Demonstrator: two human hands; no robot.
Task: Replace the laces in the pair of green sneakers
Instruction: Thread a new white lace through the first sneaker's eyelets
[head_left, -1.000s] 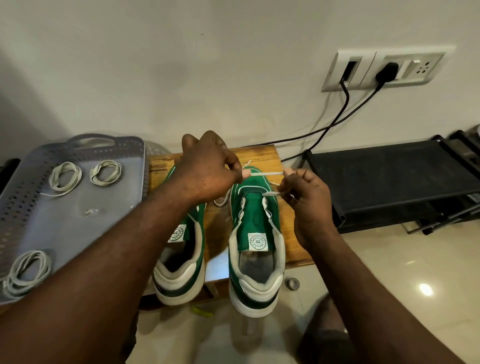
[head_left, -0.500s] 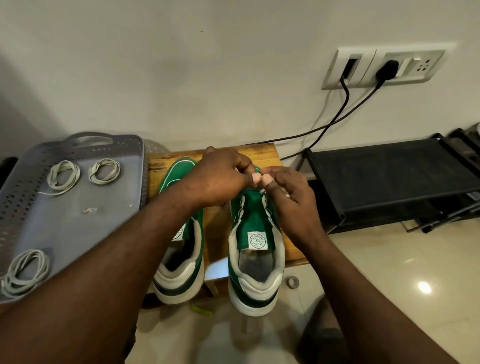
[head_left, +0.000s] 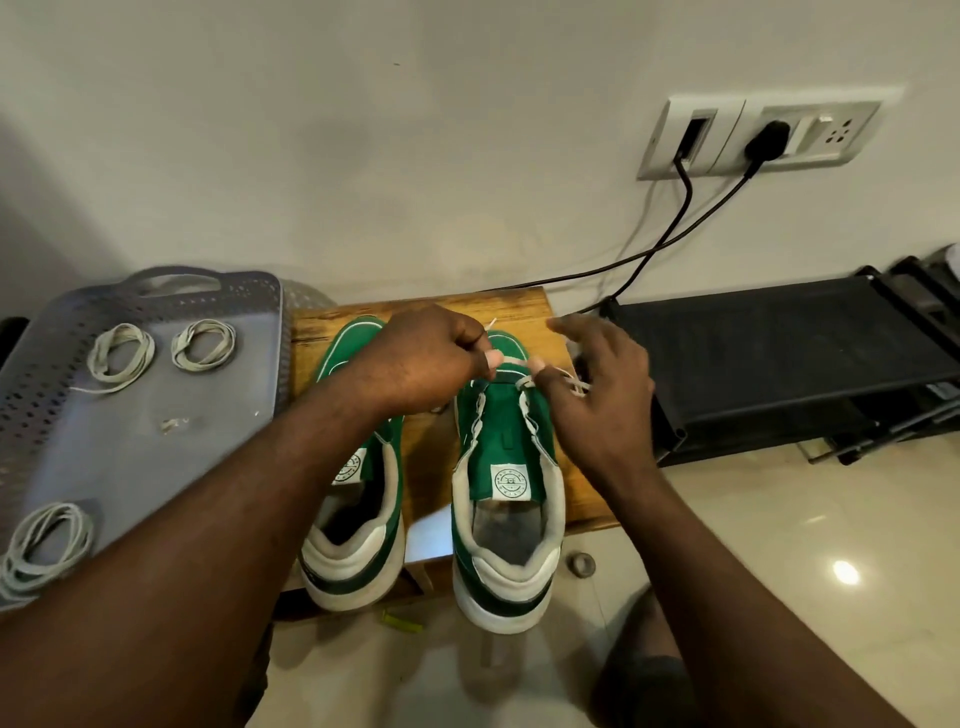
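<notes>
The two green sneakers sit side by side on a wooden stool in the middle of the view. Their toes point to 12 o'clock, toward the wall, and their heels point to 6 o'clock and hang past the stool's near edge. Both have green uppers, off-white padded collars, thick white soles with a dark green band at the heel, and a white square tongue label with a round emblem.

The left sneaker lies at 9 o'clock of its mate and is partly covered by a forearm. On the right sneaker the green tongue shows between two wavy off-white eyelet strips. A white lace crosses at the toe end.

The left hand is clenched over that toe and pinches the lace between thumb and forefinger. A short lace end sticks out toward 12 o'clock above the knuckles. The right hand is at 3 o'clock of it. Its thumb tip is on the lace by the right eyelet strip and its fingers are loosely spread. Slack lace loops beside its palm, and I cannot tell whether it truly grips the lace.

At 9 o'clock a grey perforated tray holds three coiled laces. A black rack stands at 3 o'clock, and at 1 o'clock black cables run down from a wall socket
</notes>
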